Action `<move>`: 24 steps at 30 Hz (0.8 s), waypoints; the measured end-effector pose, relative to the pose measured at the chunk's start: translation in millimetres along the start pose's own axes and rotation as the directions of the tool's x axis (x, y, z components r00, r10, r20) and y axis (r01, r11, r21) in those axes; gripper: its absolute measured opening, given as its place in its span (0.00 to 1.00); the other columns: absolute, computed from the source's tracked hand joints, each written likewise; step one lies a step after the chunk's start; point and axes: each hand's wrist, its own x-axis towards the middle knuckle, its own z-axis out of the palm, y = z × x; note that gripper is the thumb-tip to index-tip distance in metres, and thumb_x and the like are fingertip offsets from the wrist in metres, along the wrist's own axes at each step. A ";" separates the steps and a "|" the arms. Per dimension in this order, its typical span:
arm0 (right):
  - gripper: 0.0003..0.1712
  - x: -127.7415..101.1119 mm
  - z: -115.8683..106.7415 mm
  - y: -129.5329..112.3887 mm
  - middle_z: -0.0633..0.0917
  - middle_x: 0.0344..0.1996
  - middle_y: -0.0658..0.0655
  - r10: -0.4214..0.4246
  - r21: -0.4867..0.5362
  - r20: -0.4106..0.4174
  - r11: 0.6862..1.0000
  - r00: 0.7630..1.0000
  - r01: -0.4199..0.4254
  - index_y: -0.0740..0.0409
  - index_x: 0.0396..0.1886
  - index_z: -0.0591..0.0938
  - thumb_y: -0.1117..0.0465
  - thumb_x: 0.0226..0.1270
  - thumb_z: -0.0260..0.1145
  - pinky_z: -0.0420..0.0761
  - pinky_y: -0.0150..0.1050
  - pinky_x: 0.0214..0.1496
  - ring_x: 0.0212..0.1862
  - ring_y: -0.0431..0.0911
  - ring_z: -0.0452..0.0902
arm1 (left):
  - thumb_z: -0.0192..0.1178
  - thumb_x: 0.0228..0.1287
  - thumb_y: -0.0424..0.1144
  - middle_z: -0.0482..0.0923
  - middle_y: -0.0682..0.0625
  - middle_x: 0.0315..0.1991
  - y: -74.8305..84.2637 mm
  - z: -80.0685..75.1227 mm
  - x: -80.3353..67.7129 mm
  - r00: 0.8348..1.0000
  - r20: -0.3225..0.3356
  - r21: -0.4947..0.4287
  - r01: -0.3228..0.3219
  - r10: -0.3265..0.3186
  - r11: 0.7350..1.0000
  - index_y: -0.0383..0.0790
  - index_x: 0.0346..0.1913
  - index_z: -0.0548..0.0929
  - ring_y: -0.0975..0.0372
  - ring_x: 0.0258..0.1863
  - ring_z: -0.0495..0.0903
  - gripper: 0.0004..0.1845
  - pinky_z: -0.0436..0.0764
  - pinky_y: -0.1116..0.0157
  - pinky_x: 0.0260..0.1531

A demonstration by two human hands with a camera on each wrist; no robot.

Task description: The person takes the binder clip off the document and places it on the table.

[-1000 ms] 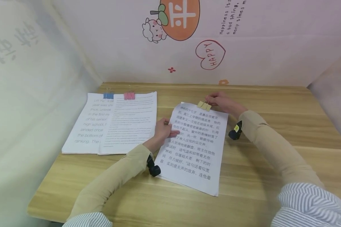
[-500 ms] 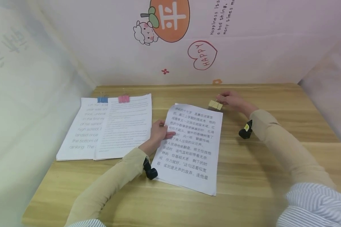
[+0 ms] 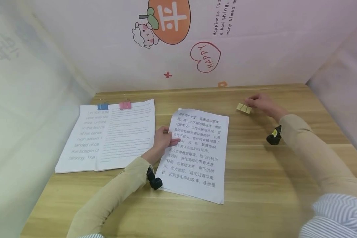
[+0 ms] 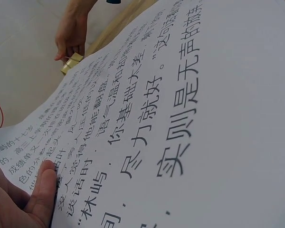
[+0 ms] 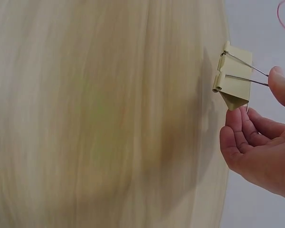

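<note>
My right hand (image 3: 263,103) pinches a pale yellow binder clip (image 3: 244,108) by its wire handles, over the table to the right of a stack of printed sheets (image 3: 196,155). In the right wrist view the thumb presses one handle of the clip (image 5: 236,71) and the fingers curl below it. My left hand (image 3: 161,142) holds the left edge of the stack, its thumb (image 4: 43,190) lying on top of the page and the other fingers partly hidden. The sheets carry large Chinese print, and their top edge bears no clip.
Left of the stack lie two overlapping bundles of English print, one with a blue binder clip (image 3: 102,106), the other with a pink binder clip (image 3: 125,105). The wooden table (image 3: 256,191) ends at a white printed wall covering (image 3: 107,49) behind and at the sides.
My right hand has drawn the yellow binder clip off the top edge of the stack and moved it to the right. The left hand keeps its hold on the sheets. The head view has shifted slightly.
</note>
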 end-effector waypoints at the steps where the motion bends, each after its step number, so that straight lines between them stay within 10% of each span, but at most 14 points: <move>1: 0.41 -1.0 -2.2 2.7 0.66 0.62 0.77 0.000 -0.015 -0.011 1.000 1.000 0.000 0.78 0.66 0.59 0.44 0.73 0.48 0.73 0.54 0.66 0.59 0.56 0.71 | 0.46 0.71 0.33 0.75 0.37 0.52 0.2 -0.6 -0.3 1.000 0.000 0.004 0.002 -0.002 1.000 0.37 0.55 0.70 0.62 0.27 0.86 0.13 0.87 0.70 0.28; 7: 0.42 -7.9 -15.1 14.9 0.70 0.60 0.76 0.003 -0.060 -0.048 0.998 0.999 -0.006 0.80 0.64 0.62 0.43 0.72 0.49 0.77 0.45 0.59 0.42 0.32 0.72 | 0.46 0.72 0.33 0.75 0.37 0.53 1.1 -1.7 -0.2 1.000 0.008 0.007 0.001 -0.001 1.000 0.37 0.57 0.69 0.62 0.27 0.86 0.14 0.88 0.70 0.28; 14: 0.45 -16.1 -26.3 24.3 0.62 0.63 0.80 0.051 -0.064 -0.032 0.997 0.998 -0.053 0.81 0.66 0.56 0.42 0.73 0.45 0.67 0.60 0.67 0.61 0.64 0.64 | 0.46 0.72 0.32 0.75 0.36 0.53 2.4 -1.9 -1.2 1.000 0.012 -0.012 0.002 -0.001 1.000 0.35 0.56 0.69 0.60 0.29 0.87 0.13 0.88 0.70 0.29; 24: 0.46 -21.0 -39.8 35.7 0.62 0.63 0.81 0.065 -0.127 -0.027 0.990 0.998 -0.068 0.82 0.66 0.56 0.40 0.72 0.44 0.66 0.62 0.67 0.62 0.65 0.62 | 0.46 0.72 0.33 0.75 0.36 0.53 1.9 -2.3 -1.9 1.000 0.005 -0.007 0.008 -0.008 1.000 0.36 0.55 0.69 0.62 0.27 0.86 0.13 0.87 0.70 0.28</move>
